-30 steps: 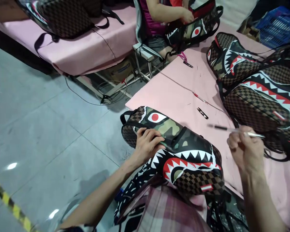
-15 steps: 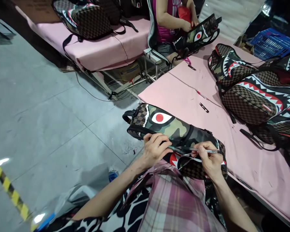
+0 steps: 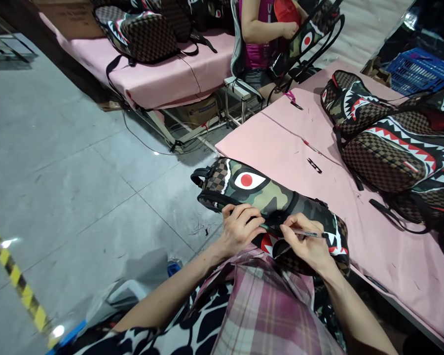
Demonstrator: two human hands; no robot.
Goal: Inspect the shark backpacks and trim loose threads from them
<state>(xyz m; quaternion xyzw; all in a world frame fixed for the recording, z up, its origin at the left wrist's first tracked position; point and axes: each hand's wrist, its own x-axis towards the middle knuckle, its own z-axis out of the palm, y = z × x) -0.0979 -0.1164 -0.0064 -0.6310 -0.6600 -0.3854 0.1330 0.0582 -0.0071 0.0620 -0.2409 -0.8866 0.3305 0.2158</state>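
Note:
A camouflage and brown-checked backpack [image 3: 274,195] with a red-and-white eye print lies on its side across the pink table's edge and my lap. My left hand [image 3: 242,226] is closed on the dark edge of the bag near its middle. A slim pen-like tool [image 3: 311,233] is pinched in my right hand [image 3: 307,241], its shaft pointing right. The tip is hidden between my fingers, close to the bag's dark seam and just right of my left hand.
Several shark-print backpacks [image 3: 388,153] lie on the pink table [image 3: 277,148] at right, near small black snips [image 3: 314,165]. A person [image 3: 259,34] handles another bag beyond. A blue crate [image 3: 422,69] stands behind. More bags [image 3: 151,37] rest on the far table.
My right hand has moved left along the bag toward my left hand, with the tool still in it. The other person's bag is tilted more upright. The view has shifted slightly.

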